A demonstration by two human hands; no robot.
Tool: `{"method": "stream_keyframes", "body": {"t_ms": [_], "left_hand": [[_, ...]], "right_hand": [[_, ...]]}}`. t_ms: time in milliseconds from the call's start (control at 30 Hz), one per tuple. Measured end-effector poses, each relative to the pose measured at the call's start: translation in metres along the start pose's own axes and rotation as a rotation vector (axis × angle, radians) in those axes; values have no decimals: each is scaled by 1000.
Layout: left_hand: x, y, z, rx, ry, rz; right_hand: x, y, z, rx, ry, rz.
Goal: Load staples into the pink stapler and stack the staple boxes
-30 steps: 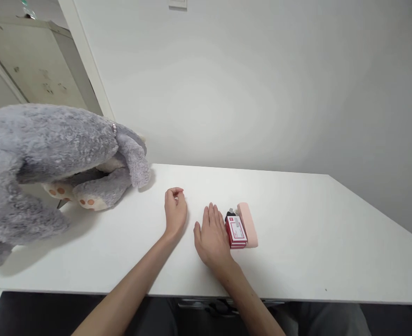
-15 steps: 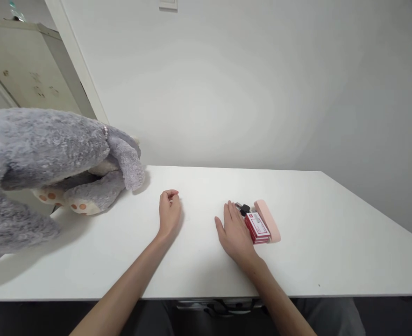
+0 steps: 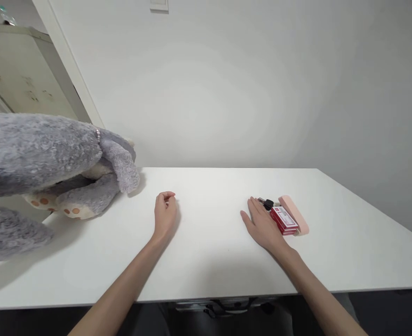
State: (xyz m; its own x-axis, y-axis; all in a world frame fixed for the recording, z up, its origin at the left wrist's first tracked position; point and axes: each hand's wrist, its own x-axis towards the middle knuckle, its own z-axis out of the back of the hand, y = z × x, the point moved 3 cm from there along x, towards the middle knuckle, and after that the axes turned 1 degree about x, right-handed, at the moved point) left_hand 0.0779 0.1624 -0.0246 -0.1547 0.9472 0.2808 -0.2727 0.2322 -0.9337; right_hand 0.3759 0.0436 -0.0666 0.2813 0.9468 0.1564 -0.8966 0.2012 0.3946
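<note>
White surface (image 3: 206, 266): smooth, flat. Right hand (image 3: 264, 227): grip opened flat, holding nothing visible, outer edge beside red-and-white boxes (image 3: 285, 220). Left hand (image 3: 165, 215): grip loosely half-curled, nothing visible inside. Right of right hand, on surface: pink case (image 3: 294, 215), rounded bar, probably light, stiff, slick; hold across middle. Boxes: stacked, square-edged, likely crushable card; hold long sides. Black key-like item (image 3: 268, 203): small, probably hard; pinch.

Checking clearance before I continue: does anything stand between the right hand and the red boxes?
Nothing visible does: the right hand lies alongside the red boxes, seemingly touching. The pink object is on their other side.
</note>
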Motion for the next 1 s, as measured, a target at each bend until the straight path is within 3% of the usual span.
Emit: {"method": "stream_keyframes", "body": {"t_ms": [133, 433, 600, 1000], "left_hand": [[-1, -4, -1, 33, 38, 62], [-4, -11, -9, 138, 146, -77], [-3, -12, -11, 191, 148, -105], [-7, -20, -18, 277, 195, -123]], "right_hand": [[3, -15, 3, -21, -11, -37], [34, -6, -7, -61, -48, -56], [56, -8, -8, -58, -89, -125], [48, -10, -5, -32, -159, -228]]}}
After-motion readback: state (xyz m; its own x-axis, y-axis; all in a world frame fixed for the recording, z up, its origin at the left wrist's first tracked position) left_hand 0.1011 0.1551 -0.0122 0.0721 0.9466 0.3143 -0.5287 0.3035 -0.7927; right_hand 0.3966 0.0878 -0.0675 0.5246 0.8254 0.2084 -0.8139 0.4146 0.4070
